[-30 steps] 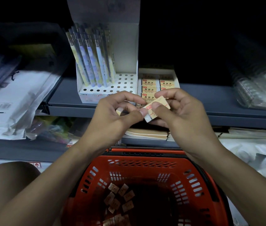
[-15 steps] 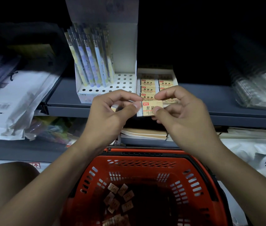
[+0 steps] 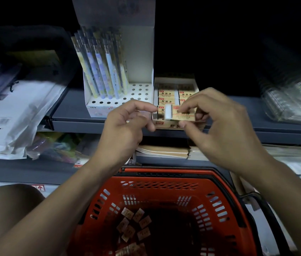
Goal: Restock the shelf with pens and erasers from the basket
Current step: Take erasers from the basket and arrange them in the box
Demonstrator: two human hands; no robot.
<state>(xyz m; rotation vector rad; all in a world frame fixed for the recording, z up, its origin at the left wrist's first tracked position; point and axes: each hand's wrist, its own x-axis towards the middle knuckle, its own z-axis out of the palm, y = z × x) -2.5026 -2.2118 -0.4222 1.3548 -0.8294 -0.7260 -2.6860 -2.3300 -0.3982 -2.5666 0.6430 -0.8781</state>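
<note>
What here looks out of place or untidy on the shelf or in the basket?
Nothing looks damaged or spilled. The erasers in the red basket lie loose at mixed angles, while those in the eraser box sit in neat rows. The pen display has many empty holes on its right side.

A single head-worn wide-angle camera is looking forward and down, close over a red basket [image 3: 164, 183] at the frame's bottom, facing the grey shelf [image 3: 76, 117] just beyond the basket, with both forearms reaching in.
</note>
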